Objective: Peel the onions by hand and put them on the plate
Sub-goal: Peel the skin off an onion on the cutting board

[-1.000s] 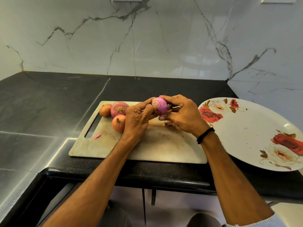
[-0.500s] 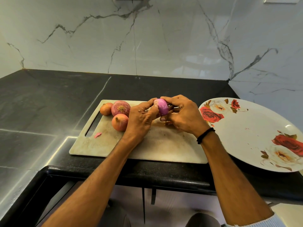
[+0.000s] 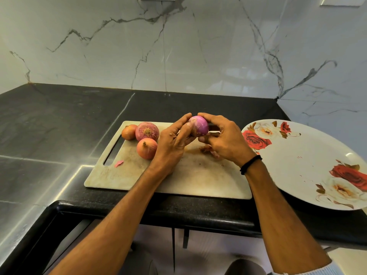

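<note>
While it's held up over the board [image 3: 198, 175], the onion [image 3: 199, 126] is pinned between both hands: purple, glossy, with a pale patch on its left side. Grip check: left hand [image 3: 172, 143] has its fingers curled, thumb and forefinger pinching the onion's left end. On the other side, right hand [image 3: 224, 141] has its fingers curled over the top and right side, gripping it. Black band [image 3: 250, 164] on the right wrist.

Under the right hand, brown peel bits [image 3: 208, 149] lie on the board. On the board's left part, three unpeeled ones sit in a tight cluster. The small onion [image 3: 128, 132] is farthest left. The red onion [image 3: 147, 132] is just beside it, root end up. The orange onion [image 3: 146, 148] is in front of the red one, touching or nearly so; can't tell which. Pink scrap [image 3: 119, 163] sits near the board's slot [image 3: 113, 150].

Plate [image 3: 297, 165], white with red roses, is right of the board, its left rim near the board's right edge. Board and plate both sit on the black desk [image 3: 59, 126]. Marble wall [image 3: 178, 46] stands behind it.
</note>
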The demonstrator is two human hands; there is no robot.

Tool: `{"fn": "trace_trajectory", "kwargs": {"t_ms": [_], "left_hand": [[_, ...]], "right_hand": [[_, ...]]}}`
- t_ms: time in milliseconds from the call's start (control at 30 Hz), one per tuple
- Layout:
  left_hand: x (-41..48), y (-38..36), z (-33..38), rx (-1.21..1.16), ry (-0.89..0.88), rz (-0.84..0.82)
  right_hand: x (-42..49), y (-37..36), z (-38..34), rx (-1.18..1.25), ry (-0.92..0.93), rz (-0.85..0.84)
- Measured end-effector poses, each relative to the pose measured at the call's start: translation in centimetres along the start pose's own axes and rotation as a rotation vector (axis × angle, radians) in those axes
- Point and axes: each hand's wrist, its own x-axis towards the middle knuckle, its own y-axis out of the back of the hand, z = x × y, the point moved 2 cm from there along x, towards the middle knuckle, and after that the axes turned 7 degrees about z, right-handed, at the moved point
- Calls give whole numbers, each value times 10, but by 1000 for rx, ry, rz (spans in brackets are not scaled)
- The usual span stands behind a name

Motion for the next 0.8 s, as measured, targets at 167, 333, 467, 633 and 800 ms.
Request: {"fn": "trace_trajectory", "kwargs": {"t_ms": [167, 333, 467, 633, 800], "left_hand": [[1, 0, -2, 94, -113, 16], [3, 0, -3, 166, -231, 53], [5, -2, -4, 244, -283, 52], [7, -1, -8, 275, -284, 51], [9, -2, -11, 292, -285, 41]], "right_hand": [[0, 1, -2, 72, -27, -13], [-1, -2, -4, 47, -38, -66], [-1, -1, -4, 37, -35, -64], [-2, -1, -5, 0, -21, -76], [-3, -1, -6, -26, -24, -87]]}}
